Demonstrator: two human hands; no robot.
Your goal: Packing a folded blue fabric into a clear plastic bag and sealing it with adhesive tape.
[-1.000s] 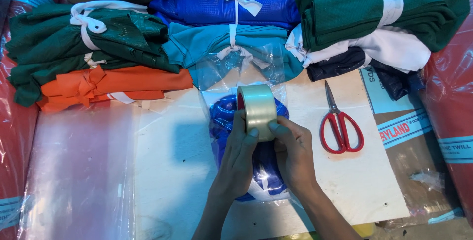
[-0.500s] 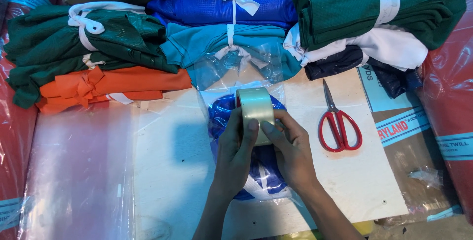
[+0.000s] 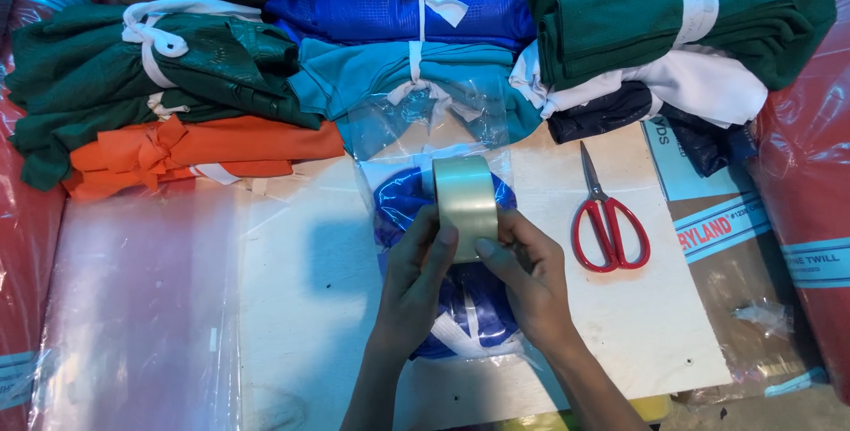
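I have both hands wrapped round the roll of clear tape [image 3: 466, 198], the left hand [image 3: 416, 280] gripping its left side and the right hand [image 3: 529, 280] its right, thumbs pressed on the roll's near face. It stands on edge just above the clear bag holding a blue garment [image 3: 403, 205], which lies mid-worktop [image 3: 319, 307] under my wrists. Right of the right hand, red-handled scissors [image 3: 606, 219] lie apart from it, blades pointing far. To the left, the pale board is bare up to a clear plastic sheet [image 3: 142, 307]. Along the far edge, tied fabric bundles crowd close: orange [image 3: 212, 152], teal [image 3: 390, 77], dark green [image 3: 673, 24].
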